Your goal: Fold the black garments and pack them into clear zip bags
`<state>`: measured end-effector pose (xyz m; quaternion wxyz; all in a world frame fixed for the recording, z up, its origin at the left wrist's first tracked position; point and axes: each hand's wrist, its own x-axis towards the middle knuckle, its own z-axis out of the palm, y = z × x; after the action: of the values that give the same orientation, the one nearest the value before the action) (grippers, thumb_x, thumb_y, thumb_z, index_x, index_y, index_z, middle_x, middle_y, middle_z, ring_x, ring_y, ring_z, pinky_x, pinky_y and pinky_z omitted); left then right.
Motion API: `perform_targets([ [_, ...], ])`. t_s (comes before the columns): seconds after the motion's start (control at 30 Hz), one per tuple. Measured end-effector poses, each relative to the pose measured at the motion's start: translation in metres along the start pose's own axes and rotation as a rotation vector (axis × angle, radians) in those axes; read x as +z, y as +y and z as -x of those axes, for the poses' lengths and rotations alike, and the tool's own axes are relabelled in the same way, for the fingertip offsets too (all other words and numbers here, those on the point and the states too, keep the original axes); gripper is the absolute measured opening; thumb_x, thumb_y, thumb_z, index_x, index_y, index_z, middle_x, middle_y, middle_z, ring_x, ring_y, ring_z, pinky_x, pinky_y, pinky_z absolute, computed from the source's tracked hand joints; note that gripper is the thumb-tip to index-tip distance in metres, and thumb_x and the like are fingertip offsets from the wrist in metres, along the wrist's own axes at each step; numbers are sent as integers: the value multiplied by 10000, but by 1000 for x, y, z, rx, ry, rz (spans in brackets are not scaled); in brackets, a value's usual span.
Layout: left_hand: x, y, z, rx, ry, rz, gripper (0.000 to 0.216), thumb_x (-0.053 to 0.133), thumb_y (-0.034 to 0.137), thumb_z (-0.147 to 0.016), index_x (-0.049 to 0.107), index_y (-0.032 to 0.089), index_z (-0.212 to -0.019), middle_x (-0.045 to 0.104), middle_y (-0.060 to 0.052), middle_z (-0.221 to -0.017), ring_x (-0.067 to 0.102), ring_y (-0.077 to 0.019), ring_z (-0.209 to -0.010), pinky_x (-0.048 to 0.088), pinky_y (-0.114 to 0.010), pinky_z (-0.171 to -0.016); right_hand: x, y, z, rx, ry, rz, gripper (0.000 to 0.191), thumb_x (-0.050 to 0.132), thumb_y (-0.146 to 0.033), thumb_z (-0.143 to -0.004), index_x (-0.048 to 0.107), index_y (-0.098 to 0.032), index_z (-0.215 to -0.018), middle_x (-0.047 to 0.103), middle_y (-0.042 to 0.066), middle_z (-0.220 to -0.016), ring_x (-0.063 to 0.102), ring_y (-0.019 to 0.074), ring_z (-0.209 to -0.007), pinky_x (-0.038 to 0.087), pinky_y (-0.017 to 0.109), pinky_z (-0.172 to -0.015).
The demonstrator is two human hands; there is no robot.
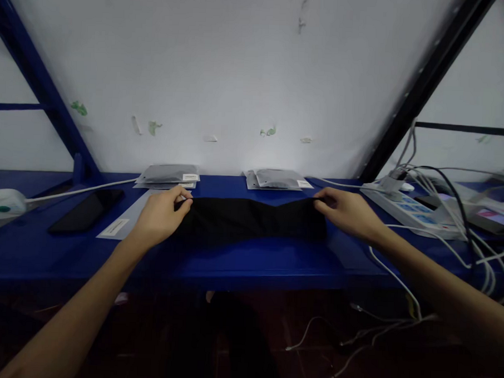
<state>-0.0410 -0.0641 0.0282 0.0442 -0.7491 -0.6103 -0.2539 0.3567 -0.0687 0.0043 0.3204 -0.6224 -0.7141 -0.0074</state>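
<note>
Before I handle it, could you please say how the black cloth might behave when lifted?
The black cloth is probably floppy, its top edge dipping between left hand and right hand. Likely light: fingertips grip its ends.

Two hands (161,213) (346,211), one black cloth (251,218), two piles of grey packets (164,174) (278,179)

The cloth (254,220) spanned the middle of the surface (257,263), the left hand (161,214) at its left end, the right hand (346,211) at its right. Beyond it, near the wall (240,71), lay left packets (164,174) and right packets (278,179). Farther left were a flat bag (128,216), a phone (86,211) and a socket block (3,205); right, a power strip (418,214) among cables (456,201).
</note>
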Motion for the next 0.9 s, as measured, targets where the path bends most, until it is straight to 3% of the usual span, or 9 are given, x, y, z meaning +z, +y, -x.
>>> perform_targets([
  [0.1, 22, -9, -17, 94, -37, -135, 233, 480, 298, -926, 674, 213, -1024, 728, -88, -871, 662, -304, -917, 493, -413, -788, 23, 5, -28, -2, -163, 99, 176, 558, -276, -839, 720, -217, -871, 754, 70, -919, 695, 244, -847, 498, 334, -759],
  [0.2, 39, -15, -15, 190, -42, -246, 239, 454, 278, -938, 681, 213, -978, 738, -103, -952, 633, -308, -978, 473, -441, -844, 43, 14, -33, 11, -225, 143, 201, 542, -270, -856, 728, -205, -891, 750, 89, -940, 692, 249, -872, 499, 336, -780],
  [0.37, 44, -15, -8, 196, -40, -309, 267, 440, 289, -951, 698, 222, -972, 732, -99, -1006, 595, -312, -1009, 450, -456, -864, 60, 29, -19, -56, -129, 187, 308, 473, -324, -917, 719, -183, -1036, 704, 125, -1030, 646, 273, -985, 493, 403, -898],
  [0.6, 42, -12, -9, 147, -47, -353, 300, 458, 313, -932, 745, 232, -966, 734, -104, -1014, 589, -332, -1023, 434, -475, -876, 58, 30, -8, -100, -91, 36, 399, 473, -504, -945, 737, -227, -1058, 685, 98, -1026, 606, 284, -1044, 461, 456, -974],
  [0.73, 42, -12, -7, 135, -54, -329, 308, 452, 297, -926, 750, 244, -979, 735, -98, -1023, 592, -329, -1031, 426, -470, -885, 57, 31, -6, -119, -81, -53, 332, 547, -509, -897, 711, -234, -981, 713, 83, -1017, 626, 277, -1015, 477, 448, -942],
  [0.9, 42, -12, -7, 135, -54, -314, 321, 445, 245, -908, 753, 234, -999, 737, -102, -1015, 597, -334, -1019, 431, -490, -891, 55, 29, -5, -33, -45, -85, 289, 582, -502, -845, 662, -232, -910, 726, 73, -945, 659, 262, -867, 502, 407, -803],
])
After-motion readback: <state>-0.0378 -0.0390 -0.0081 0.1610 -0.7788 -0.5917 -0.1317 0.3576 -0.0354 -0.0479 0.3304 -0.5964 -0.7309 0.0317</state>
